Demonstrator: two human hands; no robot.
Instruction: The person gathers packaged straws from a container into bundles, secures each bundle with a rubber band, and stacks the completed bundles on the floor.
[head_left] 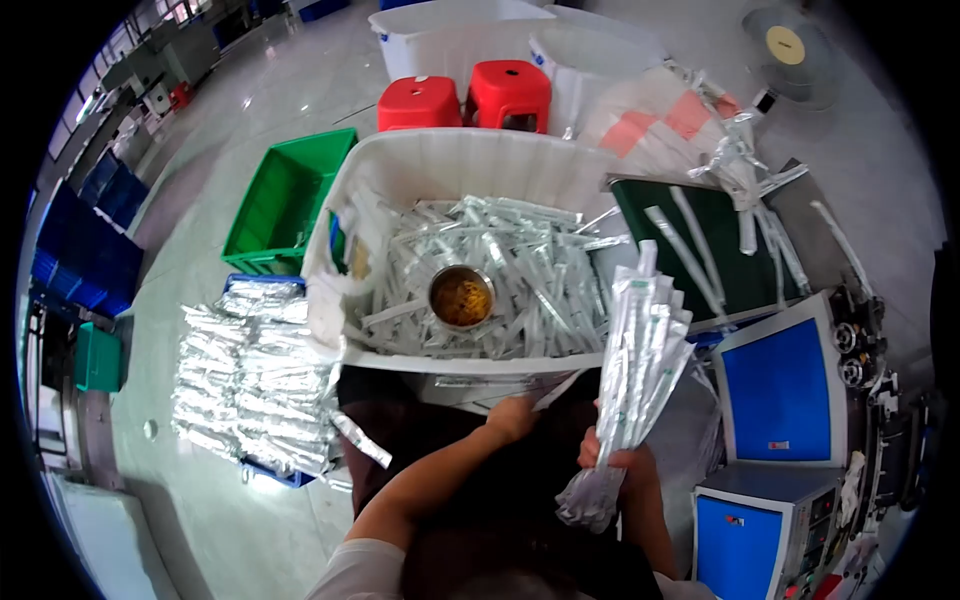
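Gripping w/ its fingers closed, the R hand (615, 457) is clamped around the lower part of a bundle of long silver foil packets (640, 350); the bundle stands nearly upright, slightly tilted, its top near the R front corner of the white plastic tub (470, 155). The L hand (510, 418) is low, just below the tub's front rim, close to a thin pale strip (560, 388); whether its fingers are together on this strip or apart, I can't tell. Inside the tub lie many loose packets (545, 265), crossing in diff. directions, & on them sits a round metal bowl (458, 270) w/ yellow-brown contents (470, 302). To the L of the tub is a green plastic crate (290, 195), & nearer to the person a blue crate (285, 477), on which stacked packets (250, 375) are piled high. Behind the tub stand 2 red plastic stools (510, 92). To the R, several flat strips (686, 255) lie on a dark green board (650, 200), & nearer is equipment w/ 2 blue panels (778, 390)
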